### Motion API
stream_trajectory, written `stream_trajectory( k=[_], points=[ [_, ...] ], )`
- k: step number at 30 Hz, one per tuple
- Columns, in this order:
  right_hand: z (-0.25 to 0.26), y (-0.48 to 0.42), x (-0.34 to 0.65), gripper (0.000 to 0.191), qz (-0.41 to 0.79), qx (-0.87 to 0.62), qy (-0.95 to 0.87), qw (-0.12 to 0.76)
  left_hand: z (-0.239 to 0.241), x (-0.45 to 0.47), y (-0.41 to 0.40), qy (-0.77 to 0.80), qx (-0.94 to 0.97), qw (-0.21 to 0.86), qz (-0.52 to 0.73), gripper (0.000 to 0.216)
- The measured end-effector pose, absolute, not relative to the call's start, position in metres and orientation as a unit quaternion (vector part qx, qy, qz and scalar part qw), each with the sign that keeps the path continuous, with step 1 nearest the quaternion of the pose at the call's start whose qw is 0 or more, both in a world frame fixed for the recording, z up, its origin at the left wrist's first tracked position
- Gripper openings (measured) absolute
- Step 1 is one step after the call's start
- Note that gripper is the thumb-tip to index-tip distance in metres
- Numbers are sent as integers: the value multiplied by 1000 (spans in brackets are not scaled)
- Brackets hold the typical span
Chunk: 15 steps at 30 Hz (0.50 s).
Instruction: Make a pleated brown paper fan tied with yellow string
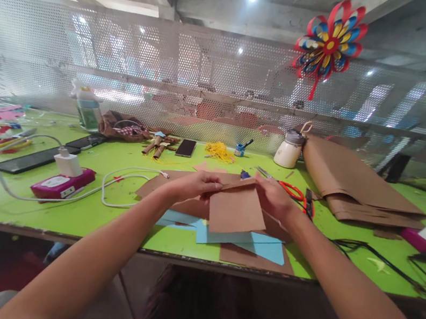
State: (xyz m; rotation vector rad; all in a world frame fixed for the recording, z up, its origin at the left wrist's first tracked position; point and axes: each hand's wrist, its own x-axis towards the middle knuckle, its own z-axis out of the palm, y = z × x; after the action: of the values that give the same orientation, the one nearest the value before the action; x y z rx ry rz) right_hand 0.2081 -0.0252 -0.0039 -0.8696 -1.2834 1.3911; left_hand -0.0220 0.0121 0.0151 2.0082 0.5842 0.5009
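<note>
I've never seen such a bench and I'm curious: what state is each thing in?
Brown paper piece: gripped at its far edge
Left hand: closed on the brown paper piece
Right hand: closed on it too
Blue paper: partly covered
Phone: lying flat, screen dark
White charger: plugged into the purple power block
Cream bottle: upright
Yellow strings: loosely heaped
Large brown paper: folded over
Scissors: open or shut unclear
</note>
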Motion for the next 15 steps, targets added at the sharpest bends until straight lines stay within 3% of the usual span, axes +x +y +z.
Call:
stream_trajectory(
  k=[3,7,12,15],
  points=[
    [5,-35,206,33,562,-331,-550,522,21,-21,4,231,769,553,223,30],
    [8,-51,200,52,569,-310,-615,449,21,-14,-8,213,705,650,189,28],
    [7,-53,198,26,511,-265,-689,441,9,-6,-9,175,665,716,116,34],
    [6,-51,197,22,495,-275,-698,437,5,-3,-7,147,677,719,58,40]
  ],
)
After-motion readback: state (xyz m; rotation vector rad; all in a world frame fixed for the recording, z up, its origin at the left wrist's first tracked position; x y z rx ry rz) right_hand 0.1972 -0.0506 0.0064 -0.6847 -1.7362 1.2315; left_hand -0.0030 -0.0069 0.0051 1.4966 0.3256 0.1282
